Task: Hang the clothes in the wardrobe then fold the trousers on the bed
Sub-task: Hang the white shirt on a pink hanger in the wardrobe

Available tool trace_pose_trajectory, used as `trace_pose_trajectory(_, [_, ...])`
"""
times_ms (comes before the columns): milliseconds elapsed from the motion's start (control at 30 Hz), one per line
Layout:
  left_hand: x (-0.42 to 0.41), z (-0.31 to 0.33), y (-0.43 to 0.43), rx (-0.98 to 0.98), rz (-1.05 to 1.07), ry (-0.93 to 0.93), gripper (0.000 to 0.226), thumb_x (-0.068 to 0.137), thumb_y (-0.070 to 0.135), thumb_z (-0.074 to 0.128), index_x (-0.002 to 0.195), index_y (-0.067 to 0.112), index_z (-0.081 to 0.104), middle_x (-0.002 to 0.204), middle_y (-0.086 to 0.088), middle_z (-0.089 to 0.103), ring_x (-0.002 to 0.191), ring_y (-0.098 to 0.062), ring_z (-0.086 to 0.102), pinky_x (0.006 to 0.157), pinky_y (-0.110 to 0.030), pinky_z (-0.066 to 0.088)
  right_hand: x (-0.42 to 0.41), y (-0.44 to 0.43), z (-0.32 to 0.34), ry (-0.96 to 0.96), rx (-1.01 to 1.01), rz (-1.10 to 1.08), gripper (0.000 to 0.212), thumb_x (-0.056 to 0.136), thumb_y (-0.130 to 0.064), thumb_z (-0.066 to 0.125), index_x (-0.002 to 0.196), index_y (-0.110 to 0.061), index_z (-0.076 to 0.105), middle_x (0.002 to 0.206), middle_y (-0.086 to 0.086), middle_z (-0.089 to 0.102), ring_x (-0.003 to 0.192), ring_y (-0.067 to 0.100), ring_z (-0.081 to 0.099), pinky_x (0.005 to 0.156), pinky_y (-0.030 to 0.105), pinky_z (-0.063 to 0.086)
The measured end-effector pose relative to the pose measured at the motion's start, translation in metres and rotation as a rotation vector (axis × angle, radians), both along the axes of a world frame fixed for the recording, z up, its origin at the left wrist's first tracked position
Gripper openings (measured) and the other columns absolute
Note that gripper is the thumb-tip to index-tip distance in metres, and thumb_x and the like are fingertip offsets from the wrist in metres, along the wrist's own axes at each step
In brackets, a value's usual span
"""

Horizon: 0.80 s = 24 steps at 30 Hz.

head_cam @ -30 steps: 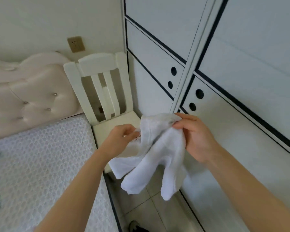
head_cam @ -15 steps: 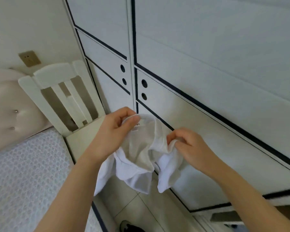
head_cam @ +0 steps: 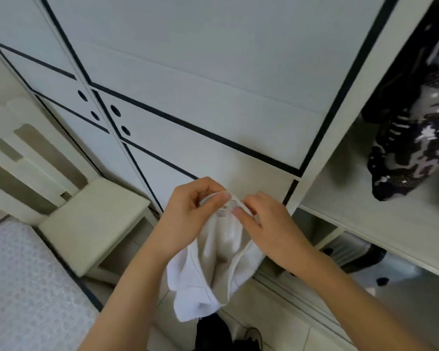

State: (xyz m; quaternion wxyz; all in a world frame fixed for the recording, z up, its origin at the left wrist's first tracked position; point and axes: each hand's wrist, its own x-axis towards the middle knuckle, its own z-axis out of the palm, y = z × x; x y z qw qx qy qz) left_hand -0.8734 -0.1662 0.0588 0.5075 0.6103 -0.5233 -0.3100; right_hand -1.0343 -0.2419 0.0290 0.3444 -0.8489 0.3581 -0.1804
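Head view: the left hand and right hand both pinch the collar of a white garment, held bunched before the wardrobe. Its open compartment at right holds a dark patterned garment.

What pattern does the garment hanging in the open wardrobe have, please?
The hanging garment is black with white and grey blotches; the head view shows it.
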Motion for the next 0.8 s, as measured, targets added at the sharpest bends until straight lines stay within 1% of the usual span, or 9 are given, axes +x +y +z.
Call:
trace_pose_trajectory(67, [-0.009,-0.003,-0.008,0.029,-0.022,0.001,0.009,0.092,0.013,0.067,0.085,0.010,0.071,0.079,-0.005,0.070,0.076,-0.026,0.063,0.069,-0.031,0.049,-0.017,0.002,0.002,-0.049,0.018,-0.066,0.033,0.098,-0.042,0.048,0.067,-0.033,0.041,0.063,-0.011,0.044,0.057,0.003,0.046,0.056,0.015,0.034])
trace_pose_trajectory(167, [-0.026,-0.010,-0.024,0.071,-0.118,0.005,0.004,0.090,0.012,0.070,0.087,0.009,0.071,0.078,-0.007,0.070,0.075,-0.029,0.064,0.068,-0.034,0.050,-0.040,0.004,-0.003,-0.143,0.054,-0.195,0.033,0.094,-0.047,0.047,0.067,-0.028,0.047,0.055,-0.008,0.047,0.054,0.004,0.049,0.052,0.014,0.038])
trace_pose_trajectory(300, [-0.045,-0.020,-0.043,0.164,-0.256,-0.039,0.010,0.084,0.017,0.077,0.087,0.010,0.070,0.071,-0.003,0.069,0.063,-0.012,0.061,0.060,-0.023,0.047,-0.066,0.003,-0.006,-0.247,0.036,-0.405,0.036,0.095,-0.039,0.052,0.068,-0.015,0.051,0.058,-0.001,0.047,0.055,0.008,0.043,0.053,0.016,0.036])
trace_pose_trajectory(367, [-0.055,-0.030,-0.052,0.241,-0.287,-0.111,0.013,0.080,0.021,0.081,0.083,0.015,0.070,0.071,0.001,0.069,0.062,-0.007,0.060,0.060,-0.020,0.047,-0.078,0.001,-0.006,-0.310,0.034,-0.521,0.037,0.097,-0.031,0.052,0.065,-0.013,0.052,0.055,-0.001,0.046,0.054,0.009,0.040,0.053,0.016,0.032])
trace_pose_trajectory(500, [-0.075,-0.057,-0.061,0.296,-0.297,-0.325,0.016,0.081,0.024,0.078,0.075,0.026,0.064,0.064,0.012,0.061,0.059,0.000,0.054,0.059,-0.012,0.042,-0.103,0.001,-0.007,-0.322,-0.023,-0.628,0.047,0.098,-0.028,0.053,0.057,-0.020,0.033,0.051,-0.005,0.031,0.052,0.008,0.031,0.053,0.015,0.030])
trace_pose_trajectory(567, [-0.084,-0.067,-0.061,0.267,-0.282,-0.440,0.018,0.084,0.018,0.073,0.076,0.030,0.062,0.070,0.014,0.062,0.065,-0.002,0.058,0.063,-0.018,0.047,-0.119,0.002,-0.005,-0.308,-0.037,-0.643,0.047,0.097,-0.028,0.054,0.056,-0.020,0.031,0.052,-0.003,0.030,0.053,0.008,0.030,0.053,0.015,0.030])
trace_pose_trajectory(667, [-0.090,-0.078,-0.060,0.284,-0.257,-0.521,0.017,0.082,0.009,0.068,0.086,0.025,0.069,0.083,0.005,0.070,0.077,-0.014,0.064,0.070,-0.030,0.055,-0.151,-0.001,-0.001,-0.274,-0.066,-0.653,0.050,0.096,-0.030,0.057,0.057,-0.008,0.035,0.053,0.010,0.031,0.053,0.017,0.029,0.055,0.027,0.030])
trace_pose_trajectory(733, [-0.094,-0.082,-0.058,0.300,-0.218,-0.556,0.018,0.081,0.012,0.068,0.090,0.026,0.069,0.089,0.008,0.069,0.081,-0.012,0.065,0.072,-0.029,0.056,-0.174,-0.005,-0.001,-0.239,-0.098,-0.661,0.050,0.095,-0.032,0.060,0.061,0.000,0.041,0.057,0.019,0.036,0.058,0.031,0.035,0.056,0.034,0.031])
trace_pose_trajectory(800, [-0.101,-0.083,-0.058,0.270,-0.119,-0.563,0.018,0.083,0.009,0.065,0.082,0.027,0.065,0.088,0.010,0.065,0.079,-0.011,0.064,0.069,-0.023,0.052,-0.199,-0.008,0.001,-0.258,-0.129,-0.665,0.051,0.093,-0.037,0.061,0.062,0.001,0.045,0.058,0.019,0.040,0.059,0.033,0.038,0.055,0.035,0.032])
